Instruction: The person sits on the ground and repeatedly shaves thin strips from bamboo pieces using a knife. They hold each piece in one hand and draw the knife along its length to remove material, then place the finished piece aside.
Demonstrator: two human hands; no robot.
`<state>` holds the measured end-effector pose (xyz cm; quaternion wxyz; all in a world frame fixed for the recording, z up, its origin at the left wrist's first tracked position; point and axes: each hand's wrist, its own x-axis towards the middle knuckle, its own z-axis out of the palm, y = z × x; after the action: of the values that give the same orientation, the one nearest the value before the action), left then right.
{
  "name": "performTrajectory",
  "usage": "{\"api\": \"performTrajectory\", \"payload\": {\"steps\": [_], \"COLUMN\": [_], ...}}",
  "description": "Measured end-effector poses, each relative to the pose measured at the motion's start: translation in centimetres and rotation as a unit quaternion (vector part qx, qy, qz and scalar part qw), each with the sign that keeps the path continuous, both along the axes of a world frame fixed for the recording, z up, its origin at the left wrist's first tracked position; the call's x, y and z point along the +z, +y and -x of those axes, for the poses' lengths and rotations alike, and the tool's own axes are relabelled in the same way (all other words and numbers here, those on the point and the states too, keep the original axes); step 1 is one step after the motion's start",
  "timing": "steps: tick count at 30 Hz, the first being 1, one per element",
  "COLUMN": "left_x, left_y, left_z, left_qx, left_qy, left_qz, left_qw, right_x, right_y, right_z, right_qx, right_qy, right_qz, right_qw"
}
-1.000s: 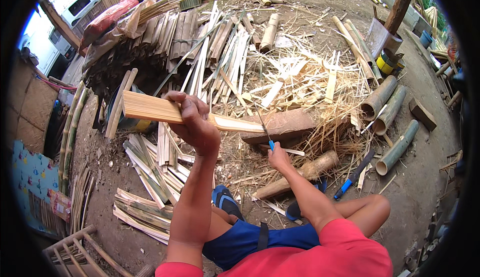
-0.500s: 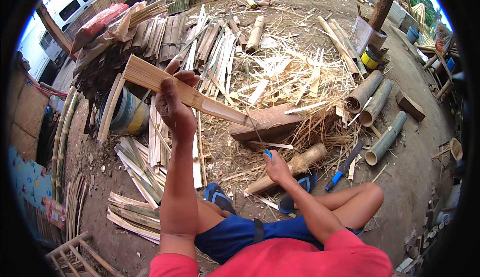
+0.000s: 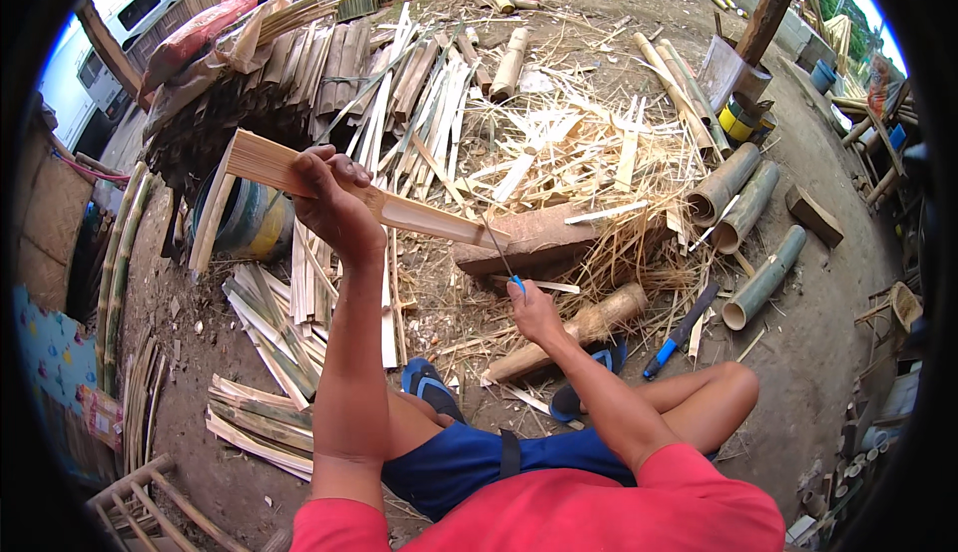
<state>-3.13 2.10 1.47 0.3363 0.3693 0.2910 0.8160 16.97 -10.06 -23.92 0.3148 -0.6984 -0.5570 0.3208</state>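
Bamboo strip (image 3: 424,218) crosses the knife (image 3: 505,258) near one end, open room between forearms (image 3: 349,362)

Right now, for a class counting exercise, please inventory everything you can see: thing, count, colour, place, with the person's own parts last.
Bamboo slat: 1, pale tan, left of centre
Slim knife: 1, blue handle, blade across slat's tip
Long block: 1, brown, centre
Shavings: uncountable, straw-yellow, beyond block
Bamboo log: 1, tan, before right foot
Blue-handled tool: 1, dark, ground right
Hollow bamboo tubes: 3, grey-green, right
Split bamboo strips: many, pale and green, left
Drum: 1, grey-blue and yellow, left
Bucket: 1, yellow-black, upper right
Sack: 1, red, upper left
Sandals: 2, dark and blue, lower centre
Shorts: 1, blue, bottom
Shirt: 1, red, bottom
Left hand: 1, bare, gripping slat
Right hand: 1, bare, gripping knife
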Motion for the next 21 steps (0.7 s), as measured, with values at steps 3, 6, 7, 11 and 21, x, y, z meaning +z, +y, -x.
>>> {"api": "performTrajectory", "payload": {"steps": [3, 6, 7, 11, 21], "left_x": [-0.5, -0.9, -1.0, -0.9, -0.8], "left_y": [0.6, 0.4, 0.2, -0.3, -0.1], "left_z": [0.8, 1.5, 1.7, 2.1, 1.9], "left_qx": [-0.001, -0.018, -0.044, -0.181, -0.265], "left_qy": [-0.002, 0.015, 0.015, 0.038, 0.080], "left_qz": [-0.024, -0.006, -0.017, -0.069, -0.075], "left_qw": [1.000, 1.000, 0.999, 0.980, 0.958], "right_x": [-2.3, -4.2, -4.2, 1.5, 4.1], "right_y": [-3.1, -4.1, -3.9, -2.6, -3.3], "right_z": [0.4, -0.3, -0.8, -1.7, 0.0], "right_qx": [0.054, -0.077, -0.121, -0.012, 0.020], "right_qy": [0.002, -0.016, -0.052, -0.026, 0.042], "right_qz": [-0.064, 0.056, 0.136, 0.068, -0.010], "right_qw": [0.996, 0.995, 0.982, 0.997, 0.999]}}
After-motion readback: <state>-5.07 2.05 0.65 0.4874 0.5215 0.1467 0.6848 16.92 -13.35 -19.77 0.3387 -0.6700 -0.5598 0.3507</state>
